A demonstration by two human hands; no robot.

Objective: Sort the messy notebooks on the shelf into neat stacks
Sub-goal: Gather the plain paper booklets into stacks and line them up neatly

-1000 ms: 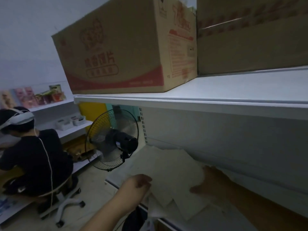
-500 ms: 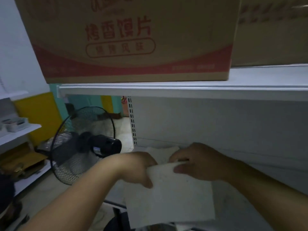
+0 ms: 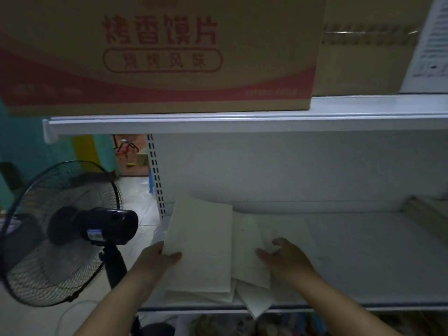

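I can't read the white label (image 3: 434, 44), upper right (too blurred); the left edge crops the fan (image 3: 97, 226).

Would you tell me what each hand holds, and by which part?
The left hand pinches the top notebook by its left edge; the right hand rests on loose notebooks, grip unclear.

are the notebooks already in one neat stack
No, the notebooks lie fanned at different angles, and one corner pokes out past the shelf edge.

notebooks (image 3: 201, 238): plain cream | box (image 3: 157, 57): tan, red band, red lettering | fan (image 3: 97, 226): black | shelf (image 3: 375, 263): white
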